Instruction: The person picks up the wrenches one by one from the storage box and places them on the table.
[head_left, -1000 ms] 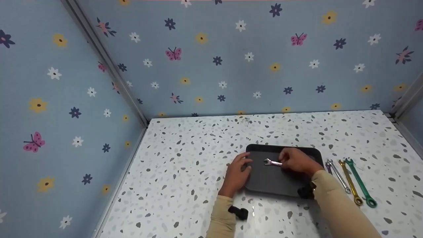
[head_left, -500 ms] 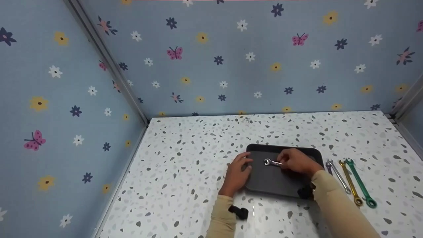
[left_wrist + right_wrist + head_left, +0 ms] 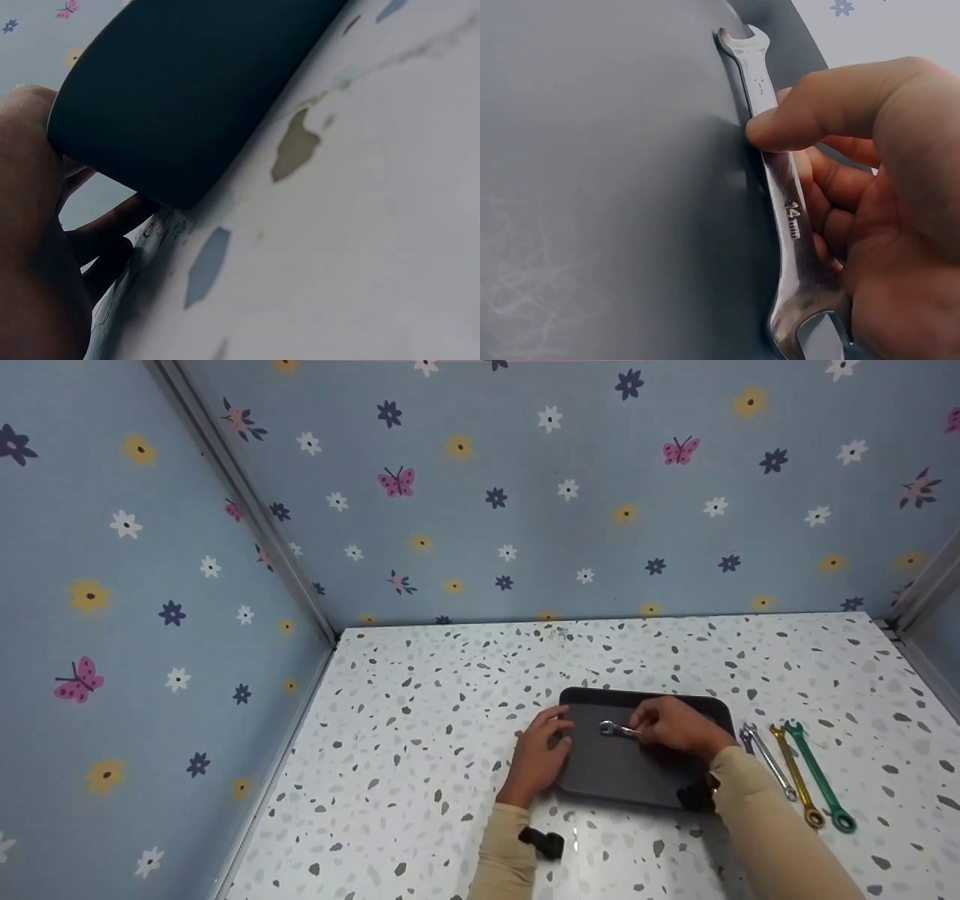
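A dark grey tray point(image 3: 600, 769) stands on the speckled table. My left hand point(image 3: 536, 754) holds its left side, with the thumb over the rim and the other fingers by the outer wall; the left wrist view shows that outer wall point(image 3: 187, 90) close up. My right hand point(image 3: 671, 724) is over the tray and pinches a silver open-end wrench point(image 3: 619, 729) between thumb and fingers. In the right wrist view the wrench point(image 3: 784, 202) bears a "14mm" mark, and it lies close above the tray floor. Whether it touches the floor I cannot tell.
Right of the tray several wrenches lie side by side: a purple one point(image 3: 746, 739) partly hidden, a silver one point(image 3: 772, 765), a gold one point(image 3: 796, 780) and a green one point(image 3: 821, 780). Flower-patterned panels point(image 3: 525, 525) rise behind and at the sides of the table.
The wrench has rolled slightly in my right fingers, so its left end shows at a different angle. My left hand and the tray stay where they were.
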Motion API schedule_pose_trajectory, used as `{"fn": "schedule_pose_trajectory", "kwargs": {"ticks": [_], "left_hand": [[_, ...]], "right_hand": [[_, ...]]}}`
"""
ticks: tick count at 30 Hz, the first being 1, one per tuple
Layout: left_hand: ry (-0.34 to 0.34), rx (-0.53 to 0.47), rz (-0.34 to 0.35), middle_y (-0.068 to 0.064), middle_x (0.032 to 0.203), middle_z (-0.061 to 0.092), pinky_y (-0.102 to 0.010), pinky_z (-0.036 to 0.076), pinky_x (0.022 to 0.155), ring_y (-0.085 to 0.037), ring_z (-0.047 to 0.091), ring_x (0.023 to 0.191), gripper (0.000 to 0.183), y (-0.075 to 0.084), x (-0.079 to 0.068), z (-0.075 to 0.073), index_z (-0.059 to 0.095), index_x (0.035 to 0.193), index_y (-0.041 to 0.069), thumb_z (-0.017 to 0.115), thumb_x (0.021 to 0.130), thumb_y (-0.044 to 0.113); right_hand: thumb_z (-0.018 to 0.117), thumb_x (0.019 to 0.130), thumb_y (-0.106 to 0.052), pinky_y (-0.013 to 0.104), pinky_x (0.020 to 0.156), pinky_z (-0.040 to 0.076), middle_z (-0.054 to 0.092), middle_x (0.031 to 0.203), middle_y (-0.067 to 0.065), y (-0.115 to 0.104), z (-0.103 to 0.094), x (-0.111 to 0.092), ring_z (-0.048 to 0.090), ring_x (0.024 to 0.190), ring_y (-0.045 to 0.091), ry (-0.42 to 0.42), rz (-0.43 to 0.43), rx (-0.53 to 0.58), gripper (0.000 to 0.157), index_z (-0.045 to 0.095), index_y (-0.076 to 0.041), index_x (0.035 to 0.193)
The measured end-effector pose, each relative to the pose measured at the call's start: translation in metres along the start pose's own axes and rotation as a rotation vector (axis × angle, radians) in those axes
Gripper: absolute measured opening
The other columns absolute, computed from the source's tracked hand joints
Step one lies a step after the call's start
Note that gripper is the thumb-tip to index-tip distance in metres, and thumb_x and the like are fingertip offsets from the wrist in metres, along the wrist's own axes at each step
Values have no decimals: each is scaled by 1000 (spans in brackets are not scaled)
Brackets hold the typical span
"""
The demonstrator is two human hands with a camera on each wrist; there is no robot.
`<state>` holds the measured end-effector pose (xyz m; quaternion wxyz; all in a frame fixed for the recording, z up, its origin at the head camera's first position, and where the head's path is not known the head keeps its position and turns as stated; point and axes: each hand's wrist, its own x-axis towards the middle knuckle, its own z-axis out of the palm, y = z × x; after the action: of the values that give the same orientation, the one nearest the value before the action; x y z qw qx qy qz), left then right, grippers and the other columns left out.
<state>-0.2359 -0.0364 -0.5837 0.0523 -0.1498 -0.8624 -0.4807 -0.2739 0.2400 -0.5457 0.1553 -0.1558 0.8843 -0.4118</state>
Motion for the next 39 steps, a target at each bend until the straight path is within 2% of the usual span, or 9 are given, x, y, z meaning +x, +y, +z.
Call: {"fn": "schedule_pose_trajectory", "kwargs": {"ticks": [7, 13, 17, 20, 24, 28, 31, 33, 39], "left_hand": [[2, -6, 7, 6, 146, 53, -49, 30, 116, -14, 45, 137, 25, 0, 1, 0, 72, 119, 11, 63, 95, 11], [7, 1, 31, 3, 145, 54, -60, 27, 115, -15, 46, 136, 24, 0, -1, -1, 72, 118, 9, 64, 95, 9], [8, 11, 20, 4, 145, 54, -65, 22, 114, -15, 46, 137, 24, 0, -1, 0, 72, 118, 10, 64, 95, 10], [2, 13, 5, 5, 146, 53, -54, 27, 116, -13, 45, 137, 25, 1, 0, -1, 72, 119, 11, 64, 95, 10], [-6, 9, -3, 6, 146, 53, -40, 33, 115, -11, 44, 137, 25, 0, 1, -1, 71, 119, 11, 63, 95, 10], [-1, 7, -4, 6, 146, 53, -48, 30, 116, -13, 45, 137, 25, 1, 0, -1, 71, 119, 11, 63, 95, 10], [2, 1, -10, 7, 146, 53, -46, 31, 116, -13, 45, 137, 26, 1, 0, -1, 71, 119, 10, 64, 94, 10], [-3, -6, -16, 7, 146, 52, -38, 34, 114, -12, 44, 137, 26, 2, 0, -1, 71, 119, 10, 64, 94, 10], [1, -7, 25, 4, 146, 53, -42, 35, 114, -14, 46, 137, 25, 0, 0, 0, 71, 119, 8, 63, 95, 9]], "right_hand": [[70, 76, 4, 34, 67, 49, 68, 89, 7, 0, -1, 0, 59, 75, 20, -7, 15, 36, 25, 70, -3, 100], [72, 79, 1, 28, 50, 44, 66, 87, 9, 2, 1, -2, 56, 66, 20, 8, 76, 107, 20, 69, -4, 98], [73, 81, -3, 30, 58, 47, 67, 89, 9, 3, 0, -3, 57, 70, 20, 25, 73, 105, 18, 69, -5, 99], [72, 81, -3, 34, 69, 50, 67, 90, 8, 4, -1, -2, 60, 79, 22, 34, 55, 101, 19, 69, -5, 100], [70, 82, -2, 35, 72, 50, 67, 90, 8, 5, -1, -1, 61, 81, 23, 45, 38, 97, 19, 69, -6, 101], [68, 83, -2, 36, 74, 50, 67, 92, 8, 6, 0, -1, 61, 82, 23, 58, 35, 104, 20, 69, -6, 102], [68, 83, -2, 36, 74, 50, 67, 93, 8, 6, 0, -1, 60, 83, 23, 59, 36, 107, 20, 69, -5, 103], [68, 83, -3, 36, 74, 50, 67, 93, 8, 5, -1, -2, 60, 83, 23, 62, 34, 100, 20, 69, -5, 103], [66, 85, 0, 34, 69, 50, 67, 94, 10, 2, -4, -7, 59, 82, 23, 73, 23, 100, 20, 68, -2, 105]]}}
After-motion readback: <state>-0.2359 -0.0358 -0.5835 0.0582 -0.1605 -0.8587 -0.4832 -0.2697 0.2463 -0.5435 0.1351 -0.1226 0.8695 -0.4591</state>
